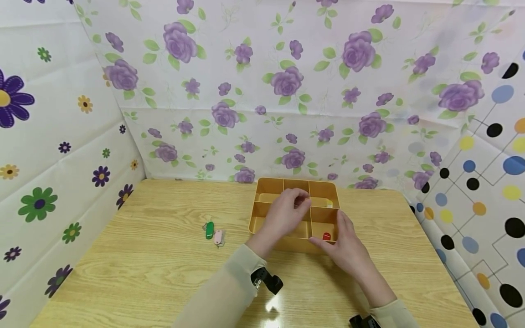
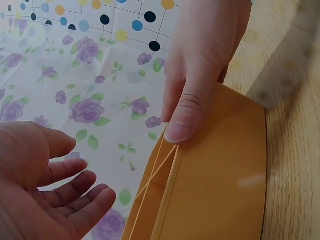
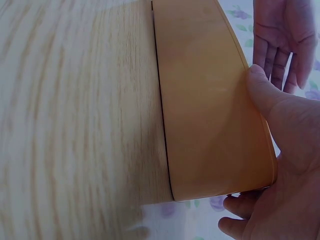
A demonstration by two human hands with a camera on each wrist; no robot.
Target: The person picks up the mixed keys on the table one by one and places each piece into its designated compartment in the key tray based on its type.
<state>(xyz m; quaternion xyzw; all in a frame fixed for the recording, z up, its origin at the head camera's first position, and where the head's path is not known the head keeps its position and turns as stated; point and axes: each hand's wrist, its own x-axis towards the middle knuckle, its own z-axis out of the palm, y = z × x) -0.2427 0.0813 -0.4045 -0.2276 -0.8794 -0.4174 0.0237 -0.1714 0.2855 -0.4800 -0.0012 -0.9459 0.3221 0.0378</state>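
Note:
An orange-yellow divided box (image 1: 293, 245) with several compartments stands on the table. My right hand (image 1: 348, 246) holds its front right corner, thumb on the front rim and fingers along the right side; the right wrist view shows the thumb (image 3: 262, 85) on the rim. Over the middle compartments hovers my left hand (image 1: 285, 214), with nothing in its loosely bent fingers, as the left wrist view also shows. A red tag (image 1: 326, 236) lies in the front right compartment. In the back right compartment sits a yellow piece (image 1: 329, 203), partly hidden by the divider.
Left of the box, a green key tag (image 1: 209, 230) and a pale pink key tag (image 1: 218, 237) with metal rings lie side by side on the wooden table (image 1: 135, 273). Flower-patterned cloth (image 1: 225, 82) hangs behind the table, with more patterned cloth at both sides.

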